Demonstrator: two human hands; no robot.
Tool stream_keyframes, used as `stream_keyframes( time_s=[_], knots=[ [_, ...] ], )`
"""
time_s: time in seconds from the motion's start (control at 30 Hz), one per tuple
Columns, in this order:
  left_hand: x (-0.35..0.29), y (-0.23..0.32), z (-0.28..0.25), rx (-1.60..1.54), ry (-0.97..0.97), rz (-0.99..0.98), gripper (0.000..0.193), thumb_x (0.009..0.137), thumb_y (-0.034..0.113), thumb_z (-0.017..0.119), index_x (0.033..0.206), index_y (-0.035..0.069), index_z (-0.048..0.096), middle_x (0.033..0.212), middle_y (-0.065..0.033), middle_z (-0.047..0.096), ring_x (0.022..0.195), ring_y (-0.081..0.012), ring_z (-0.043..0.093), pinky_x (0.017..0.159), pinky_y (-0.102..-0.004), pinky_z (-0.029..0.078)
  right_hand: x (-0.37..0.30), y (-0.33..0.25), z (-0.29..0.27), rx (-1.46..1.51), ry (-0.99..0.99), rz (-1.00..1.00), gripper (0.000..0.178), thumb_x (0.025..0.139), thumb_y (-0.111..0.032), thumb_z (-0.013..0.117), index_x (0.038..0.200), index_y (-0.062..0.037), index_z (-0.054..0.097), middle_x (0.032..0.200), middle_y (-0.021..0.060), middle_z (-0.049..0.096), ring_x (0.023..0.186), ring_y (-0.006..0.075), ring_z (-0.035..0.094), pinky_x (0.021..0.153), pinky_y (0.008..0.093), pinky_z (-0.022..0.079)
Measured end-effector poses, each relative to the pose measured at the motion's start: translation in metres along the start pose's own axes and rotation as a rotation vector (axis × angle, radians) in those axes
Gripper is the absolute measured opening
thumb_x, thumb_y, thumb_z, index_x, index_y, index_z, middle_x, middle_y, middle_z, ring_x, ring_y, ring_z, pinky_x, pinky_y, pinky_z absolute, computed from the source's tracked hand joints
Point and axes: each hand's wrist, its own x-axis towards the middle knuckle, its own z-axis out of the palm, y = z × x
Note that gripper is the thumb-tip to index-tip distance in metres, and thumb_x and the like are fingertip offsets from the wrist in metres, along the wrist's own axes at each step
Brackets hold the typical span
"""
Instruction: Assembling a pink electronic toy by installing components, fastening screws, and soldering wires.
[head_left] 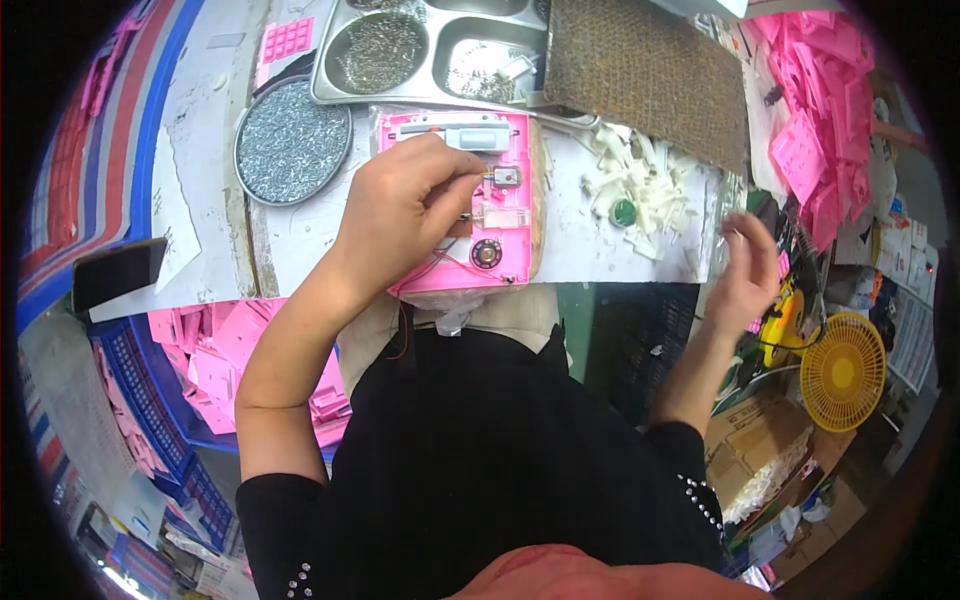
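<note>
A pink plastic casing (517, 260) lies open at the table's front edge. My left hand (400, 205) is over it, thumb and forefinger pinched together beside a small dark square part (507, 177). What the pinch holds, if anything, is hidden by the fingers. In the casing I also see a round black speaker (486, 254), thin red wires (440, 262) and a grey-blue oblong part (480, 138). Out to the right, my right hand (745, 270) hovers near the table's right end, its fingers loosely curved and apart from the thumb, with nothing visible in them.
Small screws fill a round dish (294, 140) at left; a metal compartment tray (437, 60) stands behind the casing. White plastic pieces (650, 190) surround a green round item (623, 212). A brown textured board (645, 75) overlaps the tray. Pink parts (820, 120) pile up far right.
</note>
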Motion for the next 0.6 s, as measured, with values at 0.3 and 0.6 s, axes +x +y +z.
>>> stream_keyframes(
  time_s=[0.3, 0.6],
  knots=[
    [0.006, 0.002, 0.019, 0.299, 0.056, 0.213, 0.009, 0.08, 0.012, 0.078, 0.084, 0.009, 0.071, 0.086, -0.0034, 0.064, 0.082, -0.0234, 0.061, 0.076, -0.0384, 0.045, 0.002, 0.102, -0.149, 0.727, 0.597, 0.39, 0.019, 0.103, -0.019, 0.06, 0.112, -0.0023, 0.059, 0.1, 0.0087, 0.06, 0.081, 0.0183, 0.055, 0.074, 0.0355, 0.05],
    [0.007, -0.002, 0.033, 0.412, 0.091, 0.204, 0.013, 0.074, 0.013, 0.081, 0.083, 0.009, 0.072, 0.095, -0.0027, 0.061, 0.09, -0.0229, 0.055, 0.082, -0.0383, 0.036, 0.056, 0.109, -0.162, 0.309, 0.789, 0.272, 0.017, 0.097, -0.011, 0.069, 0.087, -0.0024, 0.058, 0.07, 0.0013, 0.051, 0.057, 0.0118, 0.045, 0.051, 0.0282, 0.04]
  ],
)
